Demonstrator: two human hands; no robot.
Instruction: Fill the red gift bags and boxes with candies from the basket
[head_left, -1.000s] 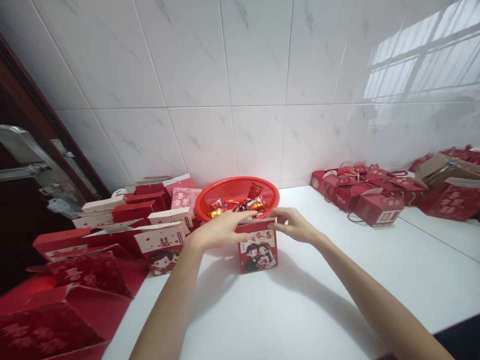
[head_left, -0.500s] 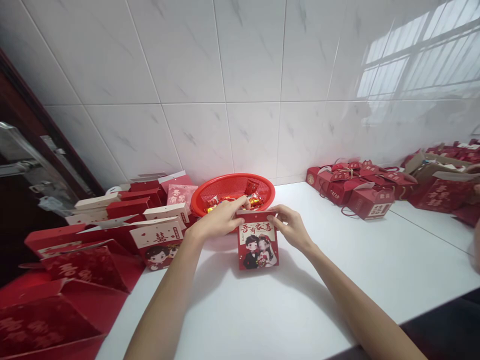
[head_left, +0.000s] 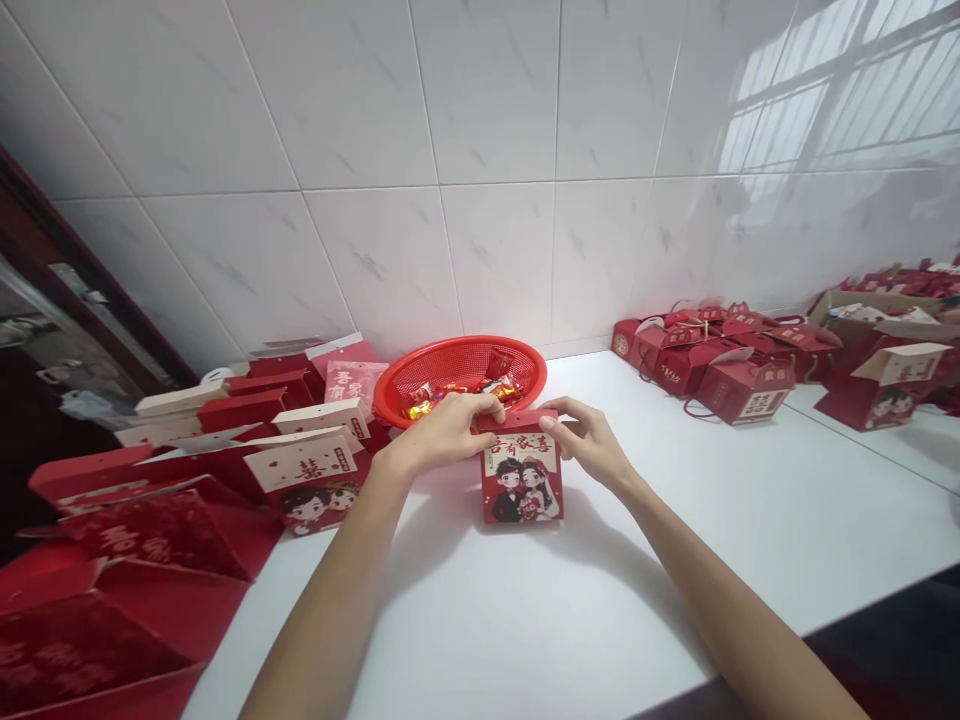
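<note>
A small red box (head_left: 523,490) with a cartoon couple on its front stands upright on the white table. My left hand (head_left: 457,425) pinches the top edge of the box at its left side, fingers curled over the top. At the top right corner, my right hand (head_left: 581,435) grips the same box between thumb and fingers. Just behind the hands sits a red plastic basket (head_left: 412,375) holding wrapped sweets (head_left: 499,385). The back of the box is hidden.
Several open red and cream boxes (head_left: 307,485) crowd the left side of the table. Closed red boxes with handles (head_left: 750,390) lie at the back right. Farther right stand another box (head_left: 889,390) and a carton. A tiled wall (head_left: 495,260) rises behind.
The box top is now folded further back under my fingers, and both hands stay on it. At the far right another open box has come into view. The camera view has shifted slightly.
</note>
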